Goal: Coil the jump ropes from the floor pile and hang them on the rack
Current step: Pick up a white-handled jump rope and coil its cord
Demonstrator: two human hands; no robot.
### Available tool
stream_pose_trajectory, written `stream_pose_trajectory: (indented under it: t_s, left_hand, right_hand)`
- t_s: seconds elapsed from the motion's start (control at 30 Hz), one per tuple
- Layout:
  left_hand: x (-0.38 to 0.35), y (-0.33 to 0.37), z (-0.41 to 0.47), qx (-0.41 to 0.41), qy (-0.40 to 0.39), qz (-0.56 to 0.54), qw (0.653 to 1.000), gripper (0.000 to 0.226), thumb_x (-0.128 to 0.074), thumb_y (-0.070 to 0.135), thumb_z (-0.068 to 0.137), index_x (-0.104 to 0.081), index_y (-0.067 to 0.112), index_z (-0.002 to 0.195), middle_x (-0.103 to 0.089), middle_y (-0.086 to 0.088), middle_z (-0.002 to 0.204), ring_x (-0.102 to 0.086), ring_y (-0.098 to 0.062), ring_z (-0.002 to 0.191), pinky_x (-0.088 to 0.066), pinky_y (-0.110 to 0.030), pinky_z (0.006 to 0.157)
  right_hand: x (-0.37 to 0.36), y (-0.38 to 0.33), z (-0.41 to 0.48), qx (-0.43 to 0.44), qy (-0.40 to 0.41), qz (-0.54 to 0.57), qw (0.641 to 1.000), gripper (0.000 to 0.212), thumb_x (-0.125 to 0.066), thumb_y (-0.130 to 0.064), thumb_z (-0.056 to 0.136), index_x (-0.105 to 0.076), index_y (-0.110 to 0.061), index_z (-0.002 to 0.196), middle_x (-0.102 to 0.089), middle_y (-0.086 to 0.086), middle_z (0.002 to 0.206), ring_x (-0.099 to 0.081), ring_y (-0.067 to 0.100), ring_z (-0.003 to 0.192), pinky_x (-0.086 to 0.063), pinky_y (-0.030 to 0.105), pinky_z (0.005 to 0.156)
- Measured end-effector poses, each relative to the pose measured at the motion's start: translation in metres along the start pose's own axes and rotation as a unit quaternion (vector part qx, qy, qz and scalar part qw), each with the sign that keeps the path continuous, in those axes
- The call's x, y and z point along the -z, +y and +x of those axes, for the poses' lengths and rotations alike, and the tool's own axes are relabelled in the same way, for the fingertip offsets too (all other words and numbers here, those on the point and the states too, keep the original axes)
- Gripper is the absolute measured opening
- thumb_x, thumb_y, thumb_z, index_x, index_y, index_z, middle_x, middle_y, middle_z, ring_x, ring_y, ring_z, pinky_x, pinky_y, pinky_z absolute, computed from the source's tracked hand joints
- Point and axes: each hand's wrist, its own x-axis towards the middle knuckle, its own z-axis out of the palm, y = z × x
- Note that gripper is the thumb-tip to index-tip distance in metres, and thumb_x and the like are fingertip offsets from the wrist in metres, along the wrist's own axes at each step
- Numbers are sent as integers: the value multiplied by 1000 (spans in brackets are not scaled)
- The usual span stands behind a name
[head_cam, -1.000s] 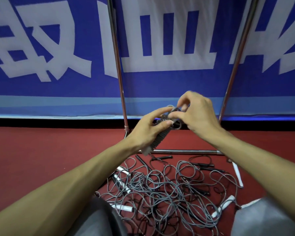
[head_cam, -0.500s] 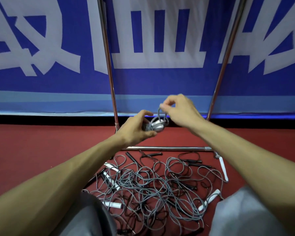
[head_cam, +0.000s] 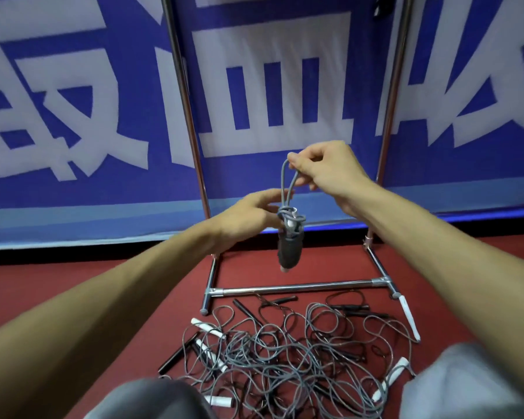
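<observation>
A tightly coiled grey jump rope (head_cam: 290, 246) hangs in front of me by a loop of its own cord. My right hand (head_cam: 324, 167) pinches the top of that loop. My left hand (head_cam: 248, 217) is beside the bundle's knotted top with loose, relaxed fingers; whether they touch it I cannot tell. Below, a tangled pile of grey and black jump ropes (head_cam: 285, 355) with white and black handles lies on the red floor. The metal rack (head_cam: 297, 288) stands just beyond the pile, with two uprights rising out of view.
A blue banner with large white characters (head_cam: 273, 95) hangs behind the rack. My grey-clad knees (head_cam: 152, 400) frame the pile at the bottom. A dark object (head_cam: 383, 7) hangs near the top of the right upright. Red floor spreads left and right.
My right hand has pulled the cord loop upward, so the coiled bundle now dangles from it. My left hand has let go of the bundle and opened. The view tilted up.
</observation>
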Motion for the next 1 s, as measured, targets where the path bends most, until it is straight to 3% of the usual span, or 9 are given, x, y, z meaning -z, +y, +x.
stream_pose_trajectory:
  t_s: [0.1, 0.17, 0.23, 0.4, 0.5, 0.57, 0.7, 0.93, 1.0]
  left_hand:
    - [6, 43, 9, -32, 64, -76, 994, 24, -53, 12, 95, -68, 17, 114, -72, 3, 108, -64, -10, 104, -46, -30, 94]
    - [8, 69, 17, -59, 113, -111, 986, 19, -54, 25, 98, -72, 18, 100, -73, 5, 93, -66, -7, 85, -49, -27, 83]
    - [11, 92, 29, -93, 165, -100, 977, 18, -57, 24, 97, -71, 16, 91, -73, 1, 87, -66, -8, 77, -52, -28, 78]
    - [32, 150, 59, -146, 257, -35, 955, 19, -62, 17, 93, -72, 16, 76, -74, -16, 87, -67, -23, 76, -56, -46, 84]
    - [42, 179, 81, -185, 272, 16, 944, 19, -64, 18, 92, -72, 21, 75, -74, -12, 80, -70, -24, 73, -59, -44, 78]
    - [49, 192, 101, -201, 279, 20, 939, 17, -66, 19, 91, -74, 22, 76, -73, -11, 74, -70, -23, 69, -61, -43, 72]
    - [68, 218, 140, -224, 301, -18, 927, 13, -69, 20, 90, -78, 11, 91, -71, -3, 65, -68, -12, 60, -58, -26, 57]
    - [108, 275, 215, -270, 311, -43, 910, 21, -65, 22, 92, -76, 9, 79, -72, -17, 76, -71, -26, 68, -61, -36, 65]
    - [118, 288, 241, -265, 321, -61, 907, 25, -64, 22, 93, -74, 8, 75, -72, -15, 75, -69, -25, 64, -59, -31, 60]
  right_hand:
    - [22, -27, 20, 33, 32, 22, 999, 20, -65, -25, 92, -69, -16, 73, -72, 3, 81, -63, 6, 56, -43, 21, 52]
    - [39, -45, 34, 56, 64, 30, 996, 23, -66, -26, 91, -70, -17, 70, -71, 3, 74, -62, 6, 55, -42, 23, 53]
    - [56, -60, 47, 76, 89, 29, 993, 25, -66, -29, 90, -70, -17, 69, -66, -4, 64, -63, 7, 56, -43, 24, 56]
    - [95, -88, 75, 118, 140, 20, 983, 28, -65, -34, 91, -68, -19, 67, -62, -4, 61, -62, 10, 56, -43, 25, 49]
    - [116, -101, 93, 127, 143, 44, 981, 24, -68, -31, 89, -67, -14, 73, -65, -2, 65, -61, 8, 54, -40, 22, 42]
    - [130, -103, 107, 143, 114, 78, 980, 16, -70, -24, 88, -68, -8, 87, -69, 3, 73, -60, 7, 55, -41, 20, 44]
    - [153, -109, 144, 180, 71, 45, 980, 26, -72, -14, 85, -69, -13, 110, -71, 7, 81, -62, 7, 63, -44, 18, 52]
    - [174, -144, 237, 162, 109, 171, 966, 6, -68, -7, 87, -70, -11, 91, -69, 1, 76, -63, 7, 58, -44, 17, 52]
    - [179, -150, 263, 148, 123, 214, 958, 3, -68, -5, 86, -67, -8, 87, -67, 0, 70, -61, 5, 53, -45, 16, 51]
